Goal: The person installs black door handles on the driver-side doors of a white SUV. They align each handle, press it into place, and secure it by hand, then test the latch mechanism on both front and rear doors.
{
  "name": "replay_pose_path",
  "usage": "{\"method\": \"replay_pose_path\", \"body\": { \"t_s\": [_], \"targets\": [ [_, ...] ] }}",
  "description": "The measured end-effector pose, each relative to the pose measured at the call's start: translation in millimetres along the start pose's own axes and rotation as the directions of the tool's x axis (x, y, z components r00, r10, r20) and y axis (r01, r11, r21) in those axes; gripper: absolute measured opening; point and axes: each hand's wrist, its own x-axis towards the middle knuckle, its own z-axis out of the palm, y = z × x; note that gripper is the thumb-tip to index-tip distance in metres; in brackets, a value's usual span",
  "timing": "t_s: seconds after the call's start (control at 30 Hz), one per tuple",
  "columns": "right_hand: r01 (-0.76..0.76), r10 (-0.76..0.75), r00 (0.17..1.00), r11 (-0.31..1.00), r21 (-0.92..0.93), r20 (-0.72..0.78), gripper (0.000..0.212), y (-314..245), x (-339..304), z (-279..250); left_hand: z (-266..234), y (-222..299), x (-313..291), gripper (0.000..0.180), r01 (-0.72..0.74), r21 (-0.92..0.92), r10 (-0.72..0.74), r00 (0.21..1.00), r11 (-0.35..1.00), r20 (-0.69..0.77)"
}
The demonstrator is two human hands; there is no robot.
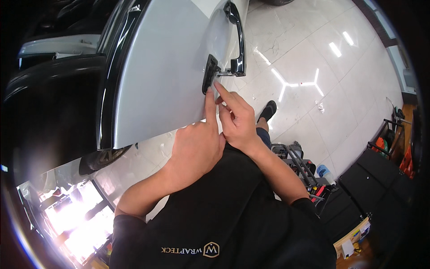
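Note:
A silver-grey car door [161, 67] stands open, carrying a glossy black door handle [241, 42]. The handle's near end is out from the panel on a metal stem, beside a black oval handle base [208, 74] on the door skin. My left hand [197, 143] has its index finger stretched out, its tip at the base's lower end; the other fingers are curled under. My right hand [238, 120] is close beside it, index finger extended to the base's edge just below the stem. Its other fingers are bent and partly hidden. I see nothing held in either hand.
The car's dark interior [58, 98] lies left of the door edge. On the right, a tool cart [304, 172] and black cases [376, 179] stand on the tiled floor [304, 58]. Scraps lie on the tiles. A bright light panel [80, 219] glows at lower left.

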Motion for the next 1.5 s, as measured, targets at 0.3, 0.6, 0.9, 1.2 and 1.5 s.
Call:
{"method": "replay_pose_path", "body": {
  "t_s": [0.3,0.6,0.9,1.2,1.5],
  "targets": [
    [0.257,-0.178,0.953,0.904,-0.343,0.244,0.053,10.0,35.4,-13.8,-10.9,4.0,1.2,0.088,0.103,-0.021,-0.097,0.974,0.994,0.204],
    [0.262,-0.183,0.955,0.89,-0.373,0.234,0.058,-1.0,28.4,-26.1,-6.5,3.0,1.1,0.088,0.073,-0.009,-0.071,0.987,0.997,0.145],
    [0.063,-0.052,0.997,0.98,-0.191,0.064,0.066,42.6,15.6,5.6,-2.4,2.3,-2.1,0.089,0.047,-0.003,-0.047,0.998,0.999,0.049],
    [0.241,-0.256,0.966,0.936,-0.256,-0.026,0.042,63.0,31.6,5.8,-5.1,4.7,-1.9,0.09,0.056,0.017,-0.057,0.998,0.998,0.037],
    [0.41,-0.393,0.912,0.844,-0.347,0.122,0.038,72.5,46.9,-10.8,-7.7,3.3,-1.4,0.09,0.073,0.046,-0.078,0.992,0.996,0.104]
  ]
}}
